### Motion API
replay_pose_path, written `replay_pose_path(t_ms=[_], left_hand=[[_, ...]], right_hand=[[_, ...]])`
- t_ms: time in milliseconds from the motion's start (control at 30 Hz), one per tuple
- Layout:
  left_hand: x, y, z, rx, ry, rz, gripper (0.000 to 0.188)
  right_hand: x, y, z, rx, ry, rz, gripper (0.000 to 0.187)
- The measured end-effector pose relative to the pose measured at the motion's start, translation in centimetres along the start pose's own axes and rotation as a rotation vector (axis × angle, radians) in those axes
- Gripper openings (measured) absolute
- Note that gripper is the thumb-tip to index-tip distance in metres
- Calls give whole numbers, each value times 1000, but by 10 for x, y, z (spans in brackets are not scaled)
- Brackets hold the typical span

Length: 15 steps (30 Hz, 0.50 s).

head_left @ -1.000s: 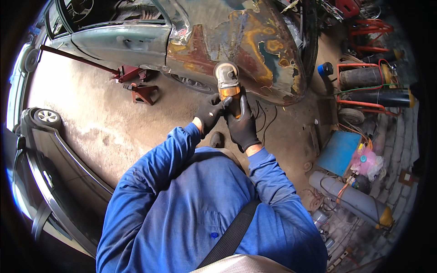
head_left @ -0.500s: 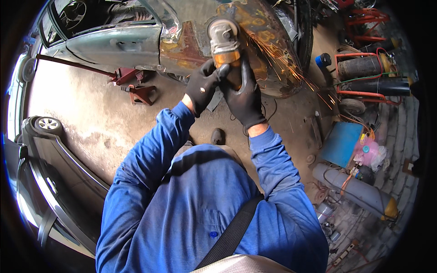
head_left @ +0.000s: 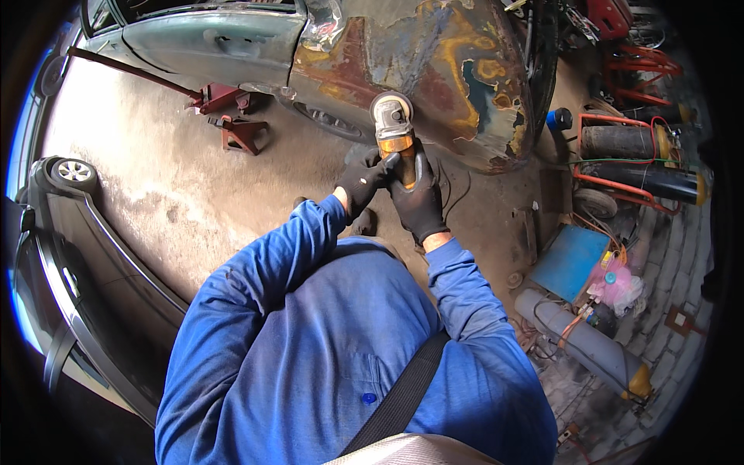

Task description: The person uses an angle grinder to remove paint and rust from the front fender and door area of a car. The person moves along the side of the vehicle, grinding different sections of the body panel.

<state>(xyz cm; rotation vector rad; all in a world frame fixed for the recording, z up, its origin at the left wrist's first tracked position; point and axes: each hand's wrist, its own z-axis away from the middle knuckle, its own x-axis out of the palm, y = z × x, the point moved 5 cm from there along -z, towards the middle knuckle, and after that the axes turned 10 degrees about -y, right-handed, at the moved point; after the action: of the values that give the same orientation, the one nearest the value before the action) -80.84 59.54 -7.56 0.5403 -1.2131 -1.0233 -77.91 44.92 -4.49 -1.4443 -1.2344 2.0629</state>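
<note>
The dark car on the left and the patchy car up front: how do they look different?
The dark car looks shiny; the patchy car looks mostly dull. The dark car is mostly one shade, but the patchy car mixes green, yellow, reddish-brown and grey. Both have side doors.

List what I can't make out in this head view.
- Grinder grip: head view, partly covered by the left hand and right hand.
- Whether the disc touches the body panel: head view, the grinder's head covers the contact area.
- Green car roof: head view, cut off by the upper edge.
- Dark car: head view, partly lost in the fisheye rim.
</note>
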Motion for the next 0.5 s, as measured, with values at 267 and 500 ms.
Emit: replay_pose_path(t_ms=[267, 500], left_hand=[[-8, -29, -11, -69, -114, 47, 51], [0, -31, -9, -63, -99, 19, 40]], right_hand=[[-1, 10, 6, 21, -1, 49, 93], [-8, 10, 13, 64, 9, 117, 95]])
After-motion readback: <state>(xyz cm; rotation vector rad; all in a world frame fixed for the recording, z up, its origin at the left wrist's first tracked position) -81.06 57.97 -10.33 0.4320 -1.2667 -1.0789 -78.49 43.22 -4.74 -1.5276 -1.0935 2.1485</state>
